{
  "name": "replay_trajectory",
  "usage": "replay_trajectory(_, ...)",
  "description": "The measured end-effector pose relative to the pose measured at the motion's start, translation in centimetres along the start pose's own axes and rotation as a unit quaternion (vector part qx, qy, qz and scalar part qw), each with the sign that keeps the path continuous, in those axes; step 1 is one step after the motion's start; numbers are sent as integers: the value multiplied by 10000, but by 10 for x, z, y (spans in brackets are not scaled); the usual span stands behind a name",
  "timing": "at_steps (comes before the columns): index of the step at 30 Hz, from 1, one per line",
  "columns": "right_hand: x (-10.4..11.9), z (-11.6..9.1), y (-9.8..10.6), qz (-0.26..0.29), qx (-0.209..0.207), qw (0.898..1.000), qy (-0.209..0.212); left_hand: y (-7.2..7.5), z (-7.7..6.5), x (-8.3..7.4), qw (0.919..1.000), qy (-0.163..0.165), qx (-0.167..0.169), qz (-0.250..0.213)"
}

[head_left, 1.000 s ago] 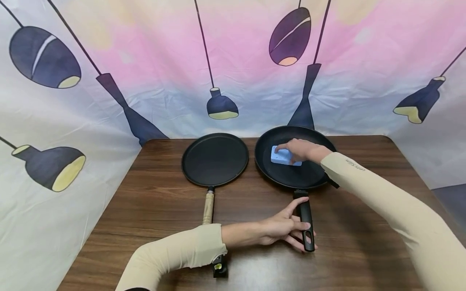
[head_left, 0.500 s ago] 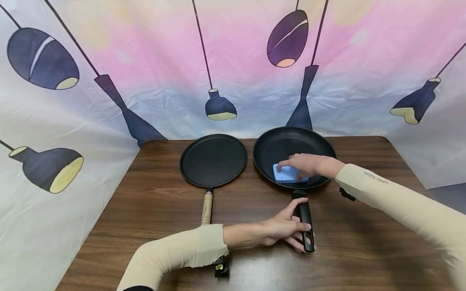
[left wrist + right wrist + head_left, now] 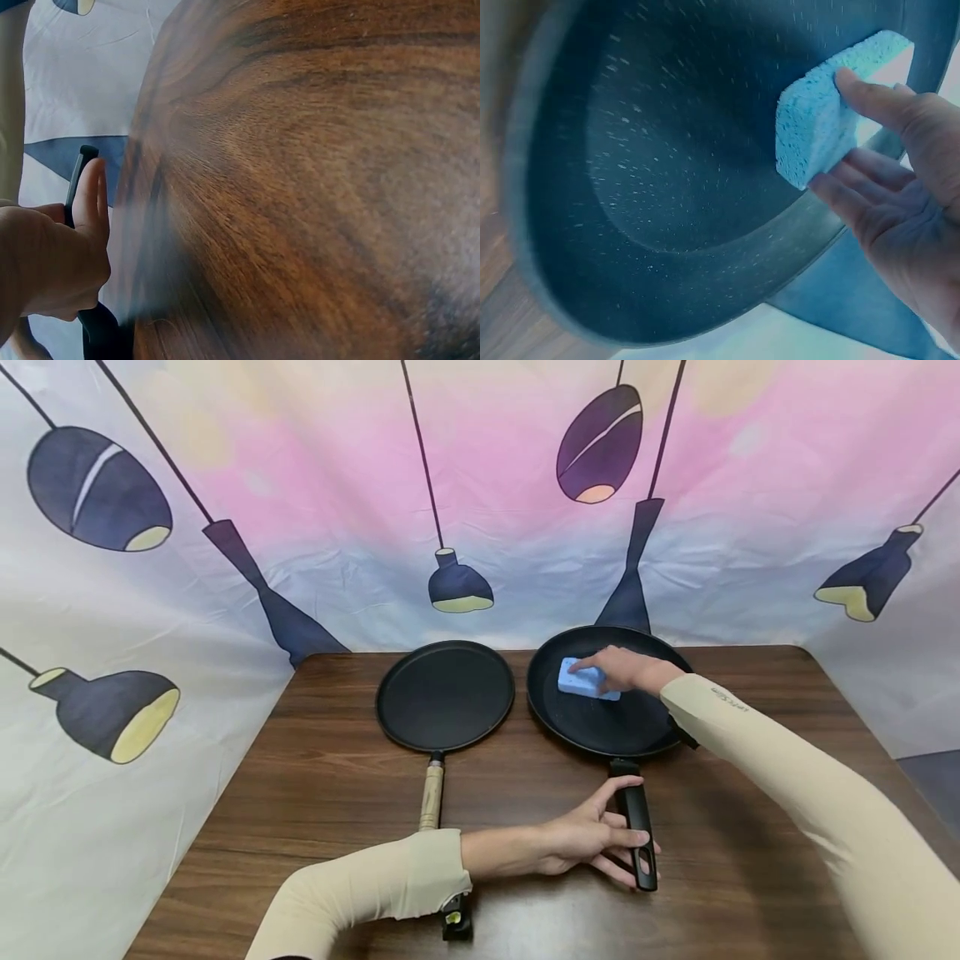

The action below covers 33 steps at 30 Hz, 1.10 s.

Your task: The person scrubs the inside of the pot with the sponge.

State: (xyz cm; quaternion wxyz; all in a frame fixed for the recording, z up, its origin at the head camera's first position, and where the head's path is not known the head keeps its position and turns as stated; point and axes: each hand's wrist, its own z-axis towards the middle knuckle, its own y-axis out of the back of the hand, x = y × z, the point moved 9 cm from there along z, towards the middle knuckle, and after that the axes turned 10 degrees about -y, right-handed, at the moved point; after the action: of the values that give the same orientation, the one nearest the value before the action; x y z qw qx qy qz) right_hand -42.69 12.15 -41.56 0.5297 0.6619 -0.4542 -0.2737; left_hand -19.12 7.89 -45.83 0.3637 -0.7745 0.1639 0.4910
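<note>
The right grip pinched a light-blue sponge between thumb and fingers inside the black frying pan, slightly left of its middle; the sponge seemingly touched the base, though blur made that uncertain. The left grip held the pan's handle. A flat crepe pan lay leftward on the desk.

My feed gives me a light-blue sponge, a black frying pan flecked pale, a black flat pan — tan handle — a streaky brown bench, cream sleeves, a pink-and-blue curtain with navy lamps.
</note>
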Motion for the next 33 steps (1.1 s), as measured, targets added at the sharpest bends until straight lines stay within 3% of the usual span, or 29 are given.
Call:
replay_trajectory(3, -14, 11, 5, 53, -115, 9991, -408, -2, 0, 0, 10000, 17, -5, -52)
replay_trajectory(7, -21, 16, 10, 102, -105, 9979, -625, -2, 1, 0, 10000, 13, -50, -49)
replay_trajectory(12, -6, 1, 3, -6, 78, 9995, -293, 1, -2, 3, 9992, 12, -380, 106)
replay_trajectory(17, 20, -35, -11, -101, 153, 9990, 406, 8, -5, 3, 9978, -103, -650, 123)
replay_trajectory(24, 29, -75, -20, -99, 144, 9969, 764, 10, -1, -4, 9971, -258, -698, 153)
replay_trajectory(29, 26, -80, -20, -93, 163, 9967, 787, 9, 1, -5, 9973, -203, -681, 160)
replay_trajectory(33, 21, -69, -17, -58, 133, 9971, 752, 5, 1, -3, 9985, -65, -538, 117)
